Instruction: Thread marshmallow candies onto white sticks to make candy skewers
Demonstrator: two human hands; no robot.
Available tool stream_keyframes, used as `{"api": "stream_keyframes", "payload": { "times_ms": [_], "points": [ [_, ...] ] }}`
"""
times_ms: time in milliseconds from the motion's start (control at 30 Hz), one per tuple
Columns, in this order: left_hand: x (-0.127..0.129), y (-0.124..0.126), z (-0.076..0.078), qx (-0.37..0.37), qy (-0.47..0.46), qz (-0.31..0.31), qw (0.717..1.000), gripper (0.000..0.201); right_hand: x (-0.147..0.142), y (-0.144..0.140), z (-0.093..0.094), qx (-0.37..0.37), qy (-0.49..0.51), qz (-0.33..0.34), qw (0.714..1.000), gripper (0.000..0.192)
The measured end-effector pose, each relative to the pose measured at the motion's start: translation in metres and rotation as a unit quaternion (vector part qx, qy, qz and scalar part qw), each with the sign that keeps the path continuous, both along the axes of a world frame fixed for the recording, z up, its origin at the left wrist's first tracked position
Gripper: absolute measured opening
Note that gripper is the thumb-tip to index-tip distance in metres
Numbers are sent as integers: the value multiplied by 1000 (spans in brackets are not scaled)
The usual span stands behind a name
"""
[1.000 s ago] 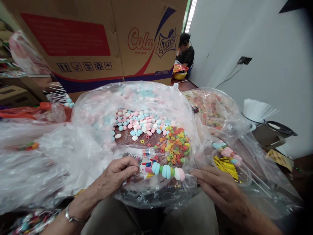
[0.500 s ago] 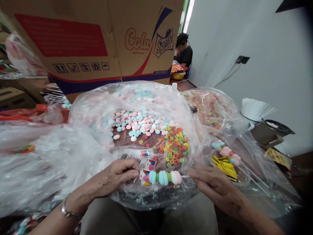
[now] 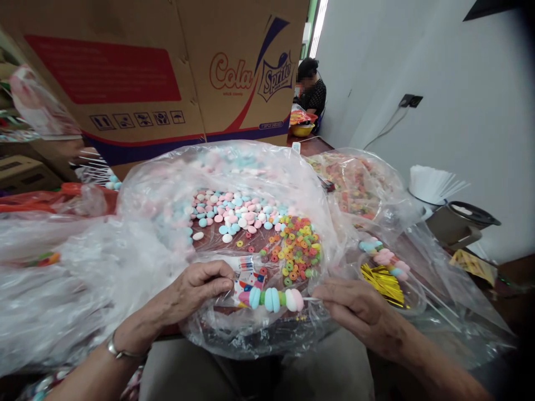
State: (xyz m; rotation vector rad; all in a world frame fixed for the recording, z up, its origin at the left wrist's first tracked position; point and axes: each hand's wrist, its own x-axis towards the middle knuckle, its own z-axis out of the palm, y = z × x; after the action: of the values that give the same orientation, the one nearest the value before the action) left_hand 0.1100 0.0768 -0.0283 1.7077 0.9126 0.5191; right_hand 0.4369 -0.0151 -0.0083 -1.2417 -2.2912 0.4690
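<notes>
My left hand pinches the printed wrapper; my right hand clamps the candy skewer by its stick, above the open candy bag. A loose grip could let candies slide off.
</notes>
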Motion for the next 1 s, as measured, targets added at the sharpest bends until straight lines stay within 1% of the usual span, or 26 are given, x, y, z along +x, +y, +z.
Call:
{"api": "stream_keyframes", "payload": {
  "times_ms": [100, 233, 367, 467, 533, 600, 667, 767, 867, 1000],
  "points": [
    [-2, 3, -1, -11, 7, -19, 1000, 25, -2, 2, -1, 8, 3, -4, 1000, 28],
    [-3, 8, 0, -3, 19, -49, 999, 26, -5, 2, -6, 28, 17, -39, 999, 27],
    [-3, 11, 4, -22, 17, -56, 998, 25, -9, -1, -15, 44, 37, -71, 996, 26],
    [-1, 9, 5, -37, -3, -33, 999, 25, -12, -5, -19, 75, -6, -72, 995, 31],
    [2, 6, 4, -59, -28, 6, 998, 26, -13, -7, -19, 113, -42, -78, 990, 32],
    [4, 4, 3, -85, -50, 36, 994, 26, -15, -8, -17, 137, -51, -81, 986, 31],
    [6, 3, 3, -95, -58, 36, 993, 26, -17, -8, -15, 134, -34, -66, 988, 30],
    [6, 4, 3, -77, -55, 19, 995, 26, -17, -8, -13, 100, 5, -46, 994, 29],
    [5, 5, 4, -72, -56, 34, 995, 27, -15, -9, -16, 79, 32, -55, 995, 28],
    [1, 7, 1, -60, -46, 50, 996, 29, -14, -12, -17, 80, 14, -60, 995, 27]
  ]
}}
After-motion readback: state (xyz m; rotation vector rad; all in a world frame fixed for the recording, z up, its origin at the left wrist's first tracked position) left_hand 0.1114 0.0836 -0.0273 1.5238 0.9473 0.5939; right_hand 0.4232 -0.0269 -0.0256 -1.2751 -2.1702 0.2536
